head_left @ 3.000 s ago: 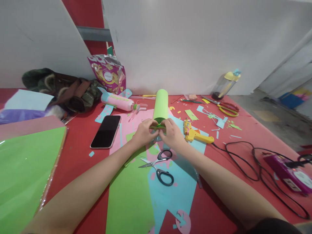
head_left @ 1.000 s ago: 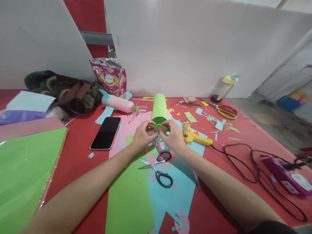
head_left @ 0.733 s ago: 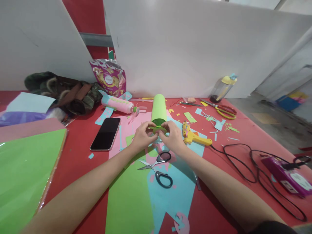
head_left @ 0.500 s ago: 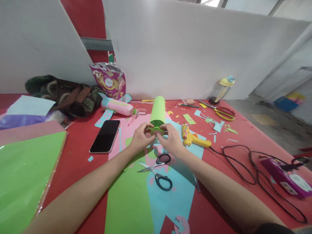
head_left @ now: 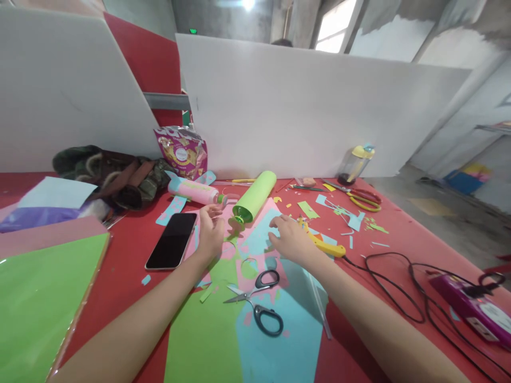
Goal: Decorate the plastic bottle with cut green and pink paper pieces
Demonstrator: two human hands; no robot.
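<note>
A green paper-wrapped bottle (head_left: pixel 255 196) lies slantwise on the table, its neck and flat round end piece (head_left: pixel 236 222) pointing toward me. My left hand (head_left: pixel 211 231) is left of that neck, fingers loosely curled and apart, with nothing seen in them. It is just below the cap end of a pink-wrapped bottle (head_left: pixel 195 190) with blue fins. To the right, my right hand (head_left: pixel 291 236) hovers with bent, spread fingers, holding nothing. Beside it rests a yellow hot glue gun (head_left: pixel 329 247), its tip partly hidden by the hand. Open scissors (head_left: pixel 255 300) lie on coloured paper nearer me.
A phone (head_left: pixel 171 241) and green sheets (head_left: pixel 48 298) lie left. Behind are a camouflage bag (head_left: pixel 120 175) and snack pouch (head_left: pixel 183 154). Right are red-yellow pliers (head_left: pixel 363 199), paper scraps, a clear bottle (head_left: pixel 355 165), and a cable leading toward a purple power strip (head_left: pixel 471 306).
Both hands have let go of the green bottle's neck end and moved apart. The bottle now lies slanted, its neck turned left. The camera view has tilted up.
</note>
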